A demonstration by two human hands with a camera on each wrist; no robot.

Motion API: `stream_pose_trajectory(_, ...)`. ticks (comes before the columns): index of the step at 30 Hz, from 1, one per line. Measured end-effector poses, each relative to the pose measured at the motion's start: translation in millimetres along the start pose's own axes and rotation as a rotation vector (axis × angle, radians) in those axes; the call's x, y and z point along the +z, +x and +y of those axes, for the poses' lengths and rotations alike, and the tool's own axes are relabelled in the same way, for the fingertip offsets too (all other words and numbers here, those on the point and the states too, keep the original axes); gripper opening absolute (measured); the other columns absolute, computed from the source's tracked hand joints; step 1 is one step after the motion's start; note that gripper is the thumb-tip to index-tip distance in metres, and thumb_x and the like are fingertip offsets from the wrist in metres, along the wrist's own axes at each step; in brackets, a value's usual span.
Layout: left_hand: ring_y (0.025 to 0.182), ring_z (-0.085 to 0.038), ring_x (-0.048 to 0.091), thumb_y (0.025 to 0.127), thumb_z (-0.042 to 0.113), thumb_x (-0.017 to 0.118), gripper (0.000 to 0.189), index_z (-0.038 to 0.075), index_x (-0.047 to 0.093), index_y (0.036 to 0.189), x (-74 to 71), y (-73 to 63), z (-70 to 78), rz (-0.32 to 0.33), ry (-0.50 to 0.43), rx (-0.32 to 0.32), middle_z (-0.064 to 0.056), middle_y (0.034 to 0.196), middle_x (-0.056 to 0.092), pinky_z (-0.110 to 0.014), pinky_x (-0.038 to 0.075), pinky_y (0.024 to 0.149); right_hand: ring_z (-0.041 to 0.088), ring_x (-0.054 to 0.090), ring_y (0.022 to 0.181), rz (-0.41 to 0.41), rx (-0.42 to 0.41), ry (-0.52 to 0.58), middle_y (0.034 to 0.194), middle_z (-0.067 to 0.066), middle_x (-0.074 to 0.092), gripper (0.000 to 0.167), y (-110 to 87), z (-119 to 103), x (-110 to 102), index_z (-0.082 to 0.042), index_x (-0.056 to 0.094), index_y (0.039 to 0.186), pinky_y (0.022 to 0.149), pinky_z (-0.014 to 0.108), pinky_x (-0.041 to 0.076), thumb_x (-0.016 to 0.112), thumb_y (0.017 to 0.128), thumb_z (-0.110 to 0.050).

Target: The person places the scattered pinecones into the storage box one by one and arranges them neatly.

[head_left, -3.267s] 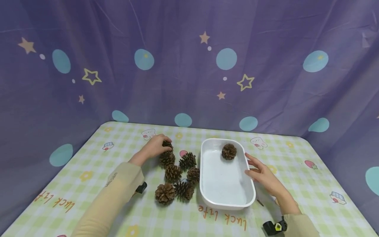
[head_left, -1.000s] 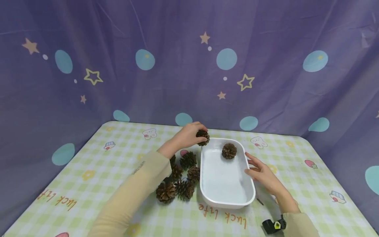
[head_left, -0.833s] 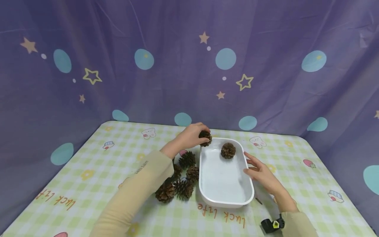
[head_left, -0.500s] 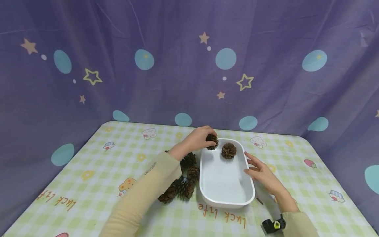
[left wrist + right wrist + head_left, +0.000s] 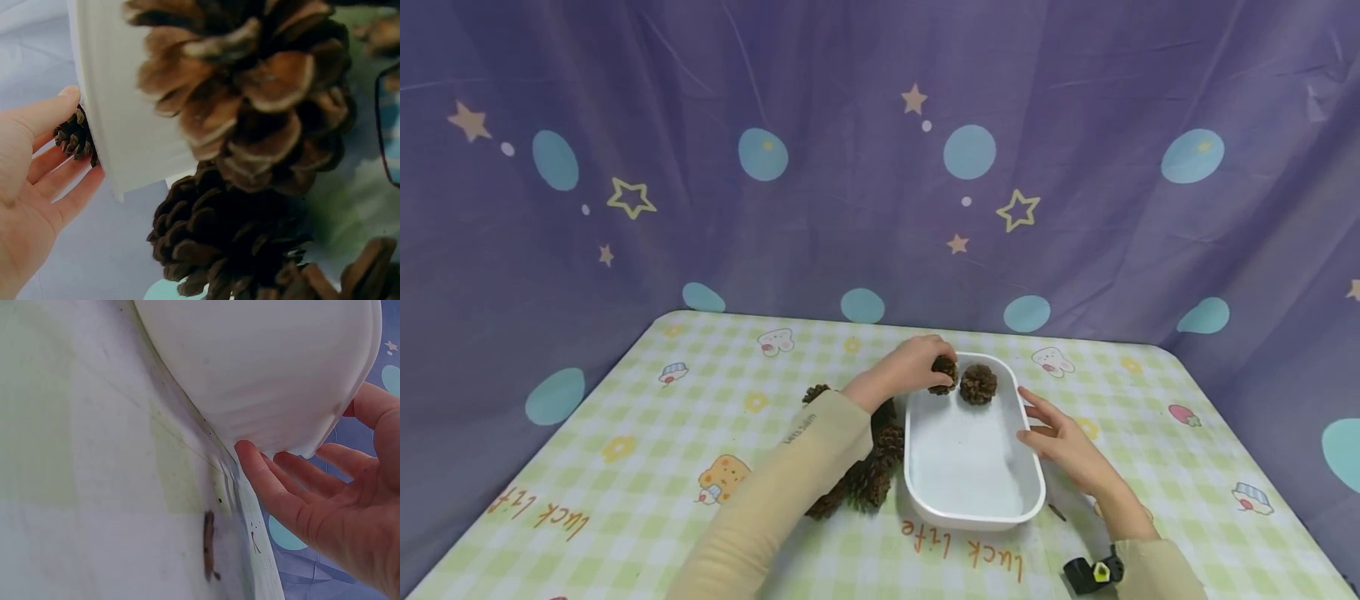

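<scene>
A brown pine cone (image 5: 943, 374) is in the grip of my left hand (image 5: 917, 364), inside the back left corner of the white rectangular tray (image 5: 975, 521). In the left wrist view, thumb and fingers close around this pine cone (image 5: 76, 134), partly hidden behind the tray wall (image 5: 131, 94). Another pine cone (image 5: 978, 384) sits beside it at the tray's back. At the tray's right side, my right hand (image 5: 1067, 442) holds the wall, thumb over the rim and fingers against the outside. The right wrist view shows those fingers (image 5: 275, 487) touching under the rim.
Several pine cones (image 5: 889, 443) lie left of the tray, partly covered by the left sleeve (image 5: 790, 467). A small brown scrap (image 5: 209, 544) lies on the checked tablecloth (image 5: 1150, 467) by the tray. A purple curtain (image 5: 850, 208) hangs behind the table.
My left hand has picked up a pine cone from the back of the group, carried it right over the tray's rim and lowered it into the back left corner. My right hand has stayed.
</scene>
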State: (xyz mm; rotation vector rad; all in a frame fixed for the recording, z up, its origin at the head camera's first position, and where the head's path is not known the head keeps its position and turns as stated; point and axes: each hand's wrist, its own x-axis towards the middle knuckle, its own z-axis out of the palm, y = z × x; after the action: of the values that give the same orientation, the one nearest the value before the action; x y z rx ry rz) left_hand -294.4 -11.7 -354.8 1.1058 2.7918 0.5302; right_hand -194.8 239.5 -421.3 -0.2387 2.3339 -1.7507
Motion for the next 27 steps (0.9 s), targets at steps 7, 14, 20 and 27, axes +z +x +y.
stream_pose_trajectory(7, 0.107, -0.015, 0.054, 0.084, 0.027, 0.064, 0.040, 0.013, 0.058, 0.121, 3.8, 1.8, -2.5, -0.020, -0.018, -0.015, -0.001, 0.119, 0.055, -0.025, 0.047, 0.087, 0.040, 0.045, 0.118, -0.006, -0.015, -0.012, 0.140, 0.026, 0.031, 0.069, -1.3, -1.9, 0.0, -0.014, 0.017, 0.147, 0.078, 0.035, 0.052, 0.056, 0.089, -0.016)
stream_pose_trajectory(14, 0.109, -0.016, 0.053, 0.084, 0.025, 0.066, 0.038, 0.013, 0.059, 0.119, 8.1, 8.0, -0.9, -0.088, 0.089, -0.008, -0.001, 0.121, 0.055, -0.026, 0.046, 0.089, 0.039, 0.046, 0.118, 0.009, -0.002, -0.011, 0.140, 0.025, 0.031, 0.068, -2.8, -3.6, 0.7, -0.014, 0.018, 0.147, 0.078, 0.034, 0.052, 0.056, 0.090, -0.013)
stream_pose_trajectory(20, 0.109, -0.016, 0.053, 0.083, 0.022, 0.066, 0.037, 0.013, 0.060, 0.118, 12.0, 11.9, -0.2, -0.134, 0.131, -0.031, -0.001, 0.121, 0.055, -0.026, 0.046, 0.088, 0.041, 0.045, 0.118, -0.008, -0.009, 0.005, 0.140, 0.027, 0.030, 0.070, -2.3, -2.4, 0.9, -0.013, 0.017, 0.147, 0.078, 0.034, 0.052, 0.056, 0.089, -0.013)
stream_pose_trajectory(27, 0.110, -0.016, 0.053, 0.084, 0.020, 0.066, 0.035, 0.014, 0.059, 0.118, 12.5, 15.4, -0.3, -0.148, 0.132, -0.034, -0.001, 0.123, 0.054, -0.026, 0.047, 0.088, 0.039, 0.046, 0.117, -0.007, -0.005, 0.014, 0.139, 0.025, 0.032, 0.070, -0.1, -0.9, -1.0, -0.013, 0.017, 0.147, 0.077, 0.034, 0.053, 0.056, 0.089, -0.013)
